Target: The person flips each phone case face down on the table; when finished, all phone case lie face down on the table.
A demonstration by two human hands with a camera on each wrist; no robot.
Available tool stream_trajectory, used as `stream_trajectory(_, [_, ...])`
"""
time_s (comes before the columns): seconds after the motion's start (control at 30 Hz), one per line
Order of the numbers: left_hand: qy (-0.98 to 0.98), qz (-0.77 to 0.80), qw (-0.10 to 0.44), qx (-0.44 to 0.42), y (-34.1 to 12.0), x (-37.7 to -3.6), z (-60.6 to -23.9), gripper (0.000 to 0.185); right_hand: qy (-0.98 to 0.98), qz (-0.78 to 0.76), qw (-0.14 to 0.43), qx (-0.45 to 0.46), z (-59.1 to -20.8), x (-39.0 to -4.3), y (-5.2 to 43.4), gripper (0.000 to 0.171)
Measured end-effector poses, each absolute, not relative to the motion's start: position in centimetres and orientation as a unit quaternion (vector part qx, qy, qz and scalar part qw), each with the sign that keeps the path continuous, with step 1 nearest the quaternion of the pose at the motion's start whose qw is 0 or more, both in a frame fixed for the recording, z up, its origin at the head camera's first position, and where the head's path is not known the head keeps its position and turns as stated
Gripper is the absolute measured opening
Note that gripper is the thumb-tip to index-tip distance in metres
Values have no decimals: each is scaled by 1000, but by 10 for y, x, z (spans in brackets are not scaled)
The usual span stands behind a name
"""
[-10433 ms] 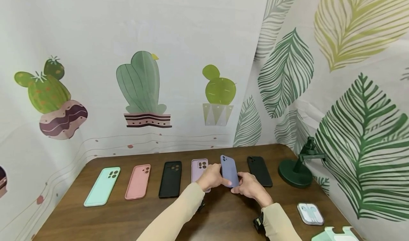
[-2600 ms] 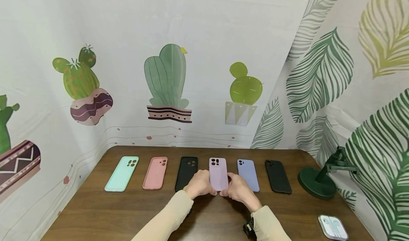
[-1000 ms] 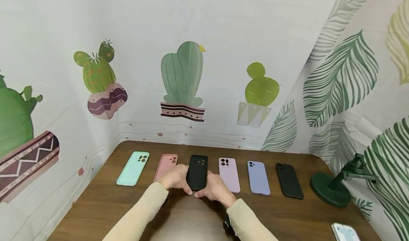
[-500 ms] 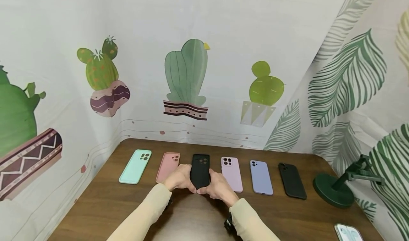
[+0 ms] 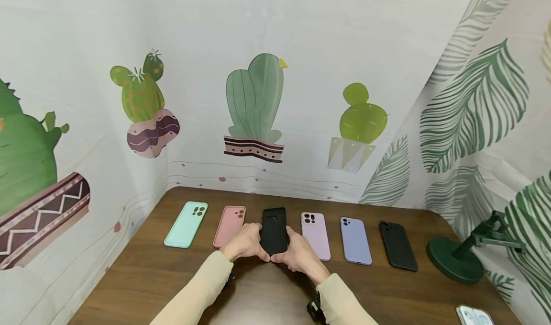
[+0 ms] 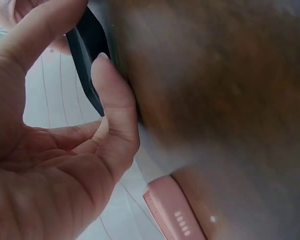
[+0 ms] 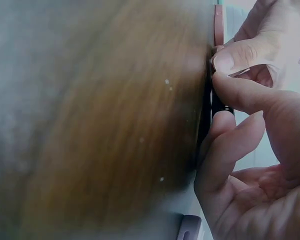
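A black phone case is held between the left hand and the right hand, its long sides clamped by the fingers, thumbs together at its near end. It is flanked by a pink phone case and a lilac phone case on the tabletop.

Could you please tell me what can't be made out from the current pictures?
- Pink phone case: its lower right corner in the head view, hidden by the left hand.
- Held black phone case: most of it in the right wrist view, hidden by the right hand.
- White box: its near end in the head view, cut off by the bottom edge.
- Tabletop: its grain in both wrist views, blurred.
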State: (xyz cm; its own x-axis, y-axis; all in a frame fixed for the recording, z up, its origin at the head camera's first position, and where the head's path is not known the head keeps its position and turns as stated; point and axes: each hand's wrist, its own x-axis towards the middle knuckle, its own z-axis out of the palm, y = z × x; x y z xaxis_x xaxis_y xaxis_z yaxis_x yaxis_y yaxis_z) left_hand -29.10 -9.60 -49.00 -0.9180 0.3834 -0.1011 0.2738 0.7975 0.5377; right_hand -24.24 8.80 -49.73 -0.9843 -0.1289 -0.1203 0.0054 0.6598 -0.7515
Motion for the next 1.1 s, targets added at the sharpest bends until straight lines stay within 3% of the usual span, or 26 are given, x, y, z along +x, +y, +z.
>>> stream_trajectory(0.37, [926,312,120,174,-95,-288,-487,91,905,-421,39,-57,-493,-237,90,99])
stream_trajectory(0.67, [868,426,201,159,-102,-288,-492,86,912,-402,-11,-76,-493,-228,93,97])
stream_trajectory(0.9, [869,445,181,122,-88,-281,-496,86,919,-384,-29,-80,-493,-219,87,100])
stream_trajectory(1.1, [853,480,168,116,-87,-283,-495,69,917,-384,-30,-102,-490,-221,81,98])
